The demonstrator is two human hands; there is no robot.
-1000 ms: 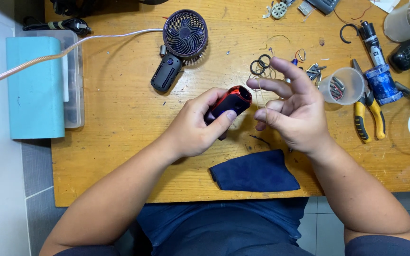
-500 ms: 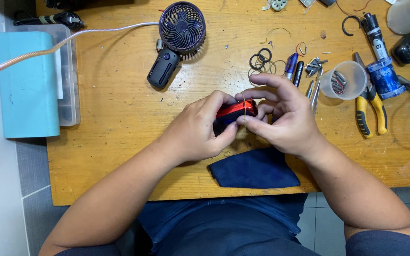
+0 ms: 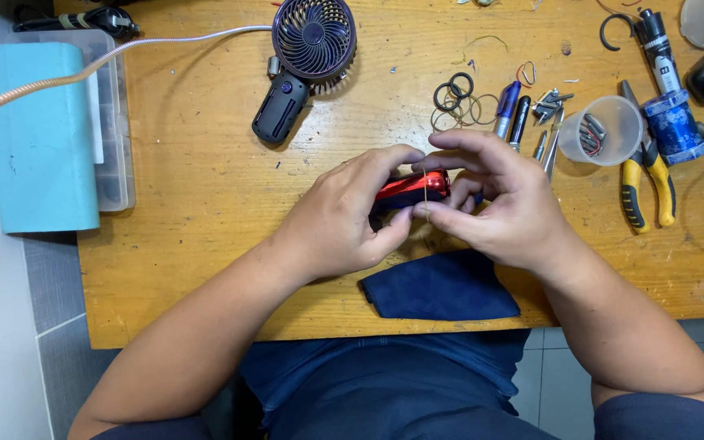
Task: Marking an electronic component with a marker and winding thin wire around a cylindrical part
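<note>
A: What is the left hand [image 3: 344,216] doing with that red and black gadget [image 3: 411,187]?

B: It is gripping it, fingers curled over the dark end, thumb pressing underneath. The gadget is being held just above the table [image 3: 205,204], in front of the person's chest, probably so the shiny red part is facing up into view.

A: And the right hand [image 3: 503,204]?

B: Its thumb and forefinger are closing on the red end, and a thin pale strand, maybe a wire, is running between those fingertips across the gadget. I cannot tell whether it is attached. The other fingers are arching away, likely to keep the view clear.

A: Why is the dark blue cloth [image 3: 442,285] lying right under the hands?

B: I would guess it is serving as a soft pad, close to the near edge.

A: The tools are sitting far off.

B: Yes, the yellow-handled pliers [image 3: 647,181], the clear plastic cup [image 3: 605,130] with small parts and the black rings [image 3: 454,90] are lying well apart to the right, within reach but out of the way. The small fan [image 3: 307,57] is lying at the far side, its head toward the back edge.
</note>
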